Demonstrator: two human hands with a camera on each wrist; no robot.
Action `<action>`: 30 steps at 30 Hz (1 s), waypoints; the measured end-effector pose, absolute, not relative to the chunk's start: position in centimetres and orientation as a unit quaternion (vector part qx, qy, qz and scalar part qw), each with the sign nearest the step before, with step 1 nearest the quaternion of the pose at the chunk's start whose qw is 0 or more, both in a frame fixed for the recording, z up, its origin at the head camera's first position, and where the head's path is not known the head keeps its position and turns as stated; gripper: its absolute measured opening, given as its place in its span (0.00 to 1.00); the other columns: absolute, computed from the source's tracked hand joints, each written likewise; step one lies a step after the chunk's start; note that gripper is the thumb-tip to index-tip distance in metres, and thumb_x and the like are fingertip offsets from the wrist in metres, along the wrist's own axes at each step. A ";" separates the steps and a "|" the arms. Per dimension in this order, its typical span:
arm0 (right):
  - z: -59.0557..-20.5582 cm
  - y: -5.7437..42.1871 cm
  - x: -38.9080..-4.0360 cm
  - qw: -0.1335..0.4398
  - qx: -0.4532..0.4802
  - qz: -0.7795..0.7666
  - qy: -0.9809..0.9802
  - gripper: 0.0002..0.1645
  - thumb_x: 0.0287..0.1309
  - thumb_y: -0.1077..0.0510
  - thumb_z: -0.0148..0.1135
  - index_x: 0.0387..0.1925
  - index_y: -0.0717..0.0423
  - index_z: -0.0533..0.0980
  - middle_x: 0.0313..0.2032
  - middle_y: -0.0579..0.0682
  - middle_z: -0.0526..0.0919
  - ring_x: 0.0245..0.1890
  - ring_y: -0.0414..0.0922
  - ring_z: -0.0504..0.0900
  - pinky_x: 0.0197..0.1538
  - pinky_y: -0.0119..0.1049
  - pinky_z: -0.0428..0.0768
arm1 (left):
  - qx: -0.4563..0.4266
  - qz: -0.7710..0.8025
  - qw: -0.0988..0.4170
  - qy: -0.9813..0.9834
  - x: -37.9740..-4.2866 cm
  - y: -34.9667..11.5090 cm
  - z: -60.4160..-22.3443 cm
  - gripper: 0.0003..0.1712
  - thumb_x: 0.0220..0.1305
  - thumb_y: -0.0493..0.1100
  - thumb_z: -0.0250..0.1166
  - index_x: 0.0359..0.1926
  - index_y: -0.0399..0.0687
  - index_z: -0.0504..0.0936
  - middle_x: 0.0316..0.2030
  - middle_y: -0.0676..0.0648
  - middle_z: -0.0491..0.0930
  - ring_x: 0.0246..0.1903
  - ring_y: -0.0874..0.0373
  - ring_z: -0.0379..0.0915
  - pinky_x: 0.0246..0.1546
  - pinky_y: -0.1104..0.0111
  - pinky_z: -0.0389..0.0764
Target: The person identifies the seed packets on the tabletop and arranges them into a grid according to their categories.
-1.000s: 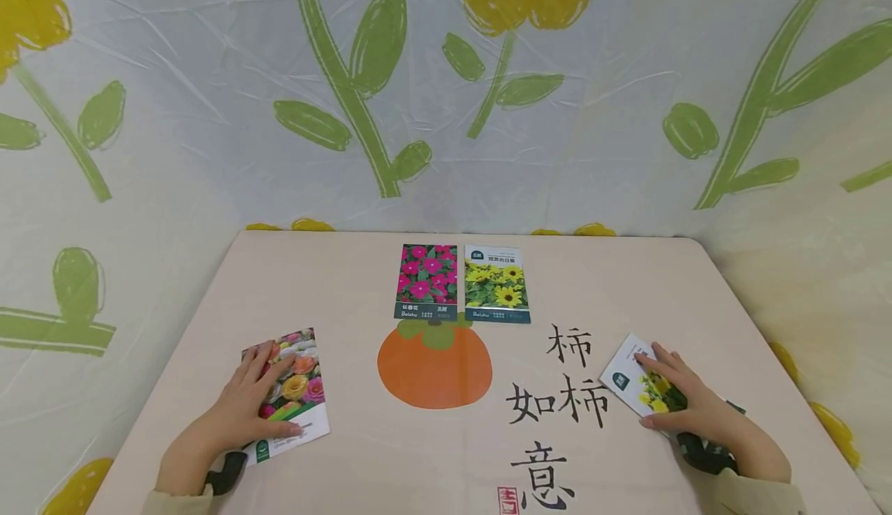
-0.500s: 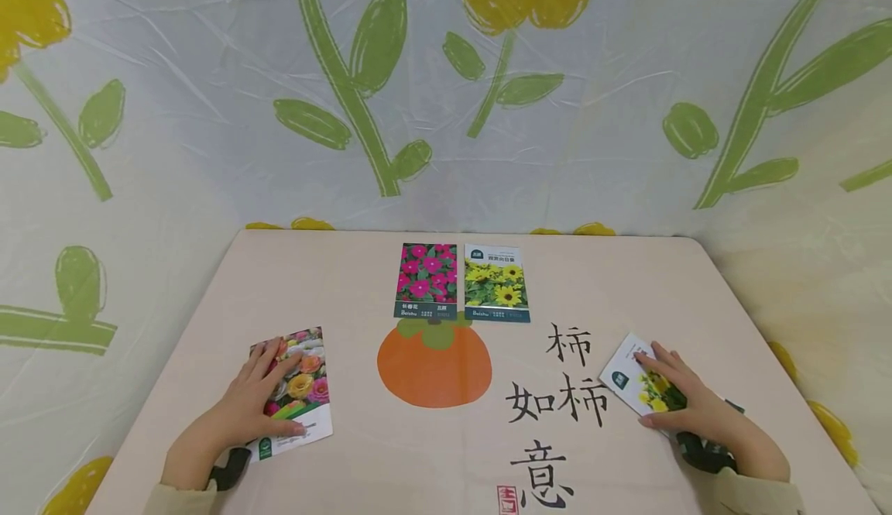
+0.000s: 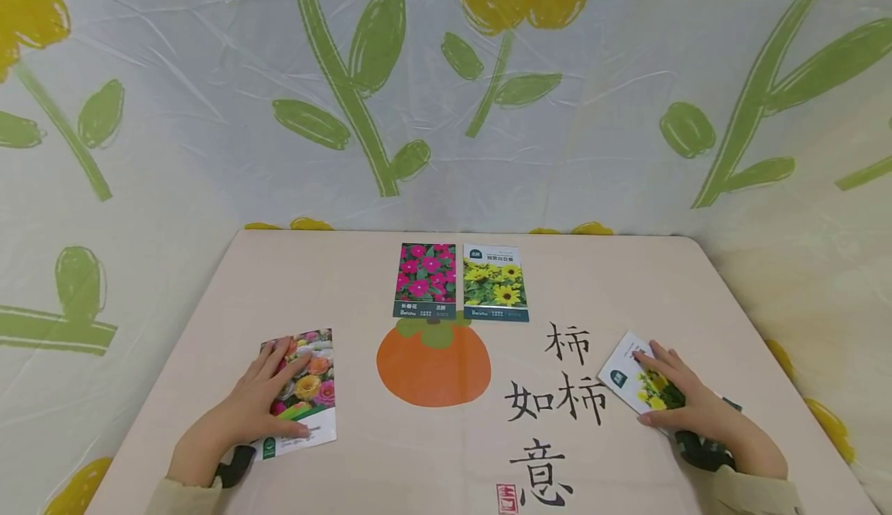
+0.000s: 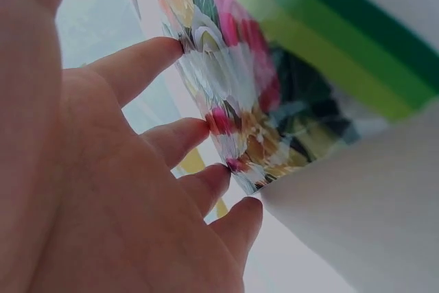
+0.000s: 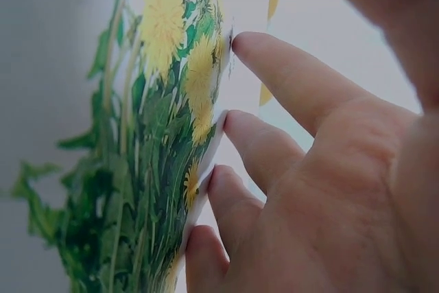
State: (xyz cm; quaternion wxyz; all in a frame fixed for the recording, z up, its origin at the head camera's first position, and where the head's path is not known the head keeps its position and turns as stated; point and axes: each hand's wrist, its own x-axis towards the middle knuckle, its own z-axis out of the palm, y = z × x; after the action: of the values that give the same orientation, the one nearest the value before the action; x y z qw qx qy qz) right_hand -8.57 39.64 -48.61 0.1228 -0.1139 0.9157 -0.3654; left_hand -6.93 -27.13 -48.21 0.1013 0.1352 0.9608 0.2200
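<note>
My left hand [image 3: 251, 406] lies spread over a seed packet [image 3: 324, 387] picturing mixed roses, at the left of the table. In the left wrist view its fingertips touch the picture of the rose packet [image 4: 240, 66] near its edge. On the right side, my right hand [image 3: 690, 399] rests on a tilted white seed packet [image 3: 630, 368] with yellow flowers. The right wrist view has several fairly straight fingertips against that packet [image 5: 144, 121], which pictures dandelion-like blooms. Both hands partly cover their packets.
Two seed packets lie side by side at the back middle: one with pink flowers [image 3: 427, 279] and one with yellow sunflowers [image 3: 496, 286]. The table cover has a printed orange persimmon [image 3: 433, 368] and black characters. A flowered curtain [image 3: 432, 112] surrounds the table.
The left hand has slid the rose packet a little to the right, and the packet has turned slightly straighter. The right hand and its packet have stayed nearly still.
</note>
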 end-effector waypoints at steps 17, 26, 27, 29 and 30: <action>-48.2 39.4 -8.4 0.129 -0.108 -0.365 0.916 0.57 0.46 0.56 0.76 0.75 0.55 0.56 0.76 0.68 0.38 0.72 0.72 0.27 0.55 0.84 0.37 | 0.141 0.220 0.111 0.959 -7.1 -25.9 -48.0 0.64 0.38 0.68 0.78 0.74 0.48 0.62 0.75 0.31 0.42 0.72 0.25 0.32 0.61 0.27 0.47; -48.1 39.3 -8.4 0.130 -0.107 -0.372 0.913 0.56 0.47 0.57 0.76 0.74 0.58 0.56 0.76 0.69 0.37 0.72 0.72 0.27 0.56 0.84 0.37 | 0.138 0.221 0.108 0.959 -7.0 -25.5 -48.1 0.65 0.38 0.69 0.77 0.74 0.48 0.62 0.76 0.32 0.41 0.72 0.26 0.32 0.61 0.27 0.47; -48.1 39.3 -8.4 0.131 -0.105 -0.371 0.913 0.56 0.47 0.57 0.76 0.74 0.58 0.57 0.76 0.69 0.37 0.72 0.72 0.27 0.56 0.84 0.37 | 0.137 0.222 0.107 0.959 -7.0 -25.4 -48.1 0.65 0.38 0.69 0.78 0.74 0.48 0.63 0.76 0.32 0.42 0.72 0.26 0.32 0.61 0.27 0.47; -48.1 39.3 -8.4 0.133 -0.103 -0.370 0.914 0.57 0.47 0.57 0.77 0.74 0.58 0.56 0.76 0.69 0.37 0.72 0.72 0.26 0.55 0.84 0.37 | 0.137 0.223 0.106 0.959 -7.0 -25.3 -48.1 0.65 0.38 0.69 0.78 0.74 0.47 0.63 0.76 0.31 0.42 0.72 0.26 0.32 0.62 0.27 0.47; -48.1 39.3 -8.4 0.134 -0.102 -0.369 0.914 0.57 0.47 0.57 0.77 0.75 0.58 0.56 0.76 0.69 0.37 0.72 0.72 0.26 0.55 0.84 0.37 | 0.137 0.222 0.107 0.959 -6.9 -25.2 -48.1 0.65 0.38 0.69 0.78 0.74 0.47 0.63 0.76 0.31 0.42 0.72 0.26 0.32 0.62 0.27 0.47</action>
State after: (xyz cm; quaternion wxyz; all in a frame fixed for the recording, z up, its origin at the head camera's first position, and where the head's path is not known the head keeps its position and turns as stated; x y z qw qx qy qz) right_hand -8.39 39.33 -48.13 0.1344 -0.1020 0.9140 -0.3689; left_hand -6.93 -25.23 -48.05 0.1069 0.1367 0.9594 0.2222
